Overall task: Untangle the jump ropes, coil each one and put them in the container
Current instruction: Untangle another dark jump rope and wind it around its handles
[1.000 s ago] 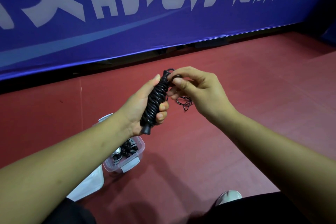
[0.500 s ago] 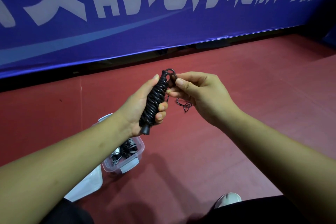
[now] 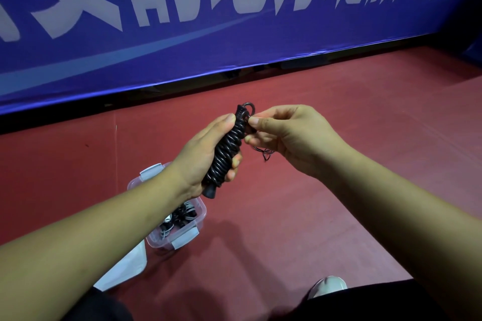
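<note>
Coiled black jump rope (image 3: 225,150) is being held up near the clear container (image 3: 203,214), gripped mid-bundle by the curled left hand (image 3: 200,156), its top end being pinched by right hand (image 3: 294,138) thumb and forefinger; judged light, springy, apt to uncoil if loosened.

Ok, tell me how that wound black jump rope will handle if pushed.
Tightly wound, the jump rope in the left hand likely stays a firm bundle, not floppy. Roundish, it may roll when pushed. The end pinched by the right hand might unwind if released.
</note>
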Tool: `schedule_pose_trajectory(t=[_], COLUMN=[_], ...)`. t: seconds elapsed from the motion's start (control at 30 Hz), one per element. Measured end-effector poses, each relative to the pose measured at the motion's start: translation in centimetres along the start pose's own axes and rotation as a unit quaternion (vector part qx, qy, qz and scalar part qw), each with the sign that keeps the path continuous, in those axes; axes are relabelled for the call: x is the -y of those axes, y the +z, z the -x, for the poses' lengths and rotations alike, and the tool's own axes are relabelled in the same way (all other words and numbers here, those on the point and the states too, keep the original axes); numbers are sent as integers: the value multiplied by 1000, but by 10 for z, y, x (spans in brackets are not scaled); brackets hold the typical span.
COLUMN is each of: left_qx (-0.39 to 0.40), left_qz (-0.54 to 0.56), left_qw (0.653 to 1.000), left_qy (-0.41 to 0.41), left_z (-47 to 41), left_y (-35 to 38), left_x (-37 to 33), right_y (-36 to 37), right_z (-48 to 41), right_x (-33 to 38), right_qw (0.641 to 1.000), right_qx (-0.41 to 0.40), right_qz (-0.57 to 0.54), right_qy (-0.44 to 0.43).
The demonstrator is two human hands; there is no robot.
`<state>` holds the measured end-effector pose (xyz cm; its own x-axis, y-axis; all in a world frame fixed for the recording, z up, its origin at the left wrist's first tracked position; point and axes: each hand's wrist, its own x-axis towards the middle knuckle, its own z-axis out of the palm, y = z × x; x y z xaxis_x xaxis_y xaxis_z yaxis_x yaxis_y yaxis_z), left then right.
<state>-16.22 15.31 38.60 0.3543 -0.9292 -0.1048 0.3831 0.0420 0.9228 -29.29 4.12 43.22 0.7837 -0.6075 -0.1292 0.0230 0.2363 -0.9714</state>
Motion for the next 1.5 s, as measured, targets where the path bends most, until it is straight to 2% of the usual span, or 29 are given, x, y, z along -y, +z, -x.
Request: schedule_pose_trajectory(t=[0.23,0.63,0.93,1.03,1.3,1.5], left_qx=[-15,7,20,19,26,28], left_qz=[-25,-30,-8,-4,-38,-25], left_qw=[1000,999,999,999,998,999], left_qy=[-7,-38,-41,-36,-33,-19], left_z=[-3,-3,-5,-2,-4,-3], left_y=[3,6,1,3,-7,-2], left_x=[4,2,-1,-4,1,6], right_y=[0,2,10,12,11,11], right_z=[2,5,3,3,1,1], right_x=[-1,-5,-12,-13,-13,-21], right_qw=[1000,987,970,969,947,949], right_qx=[-26,-30,-63,-61,-37,-67], right_qz=[-4,126,170,176,273,260], right_qy=[-9,-91,-163,-164,-164,-168])
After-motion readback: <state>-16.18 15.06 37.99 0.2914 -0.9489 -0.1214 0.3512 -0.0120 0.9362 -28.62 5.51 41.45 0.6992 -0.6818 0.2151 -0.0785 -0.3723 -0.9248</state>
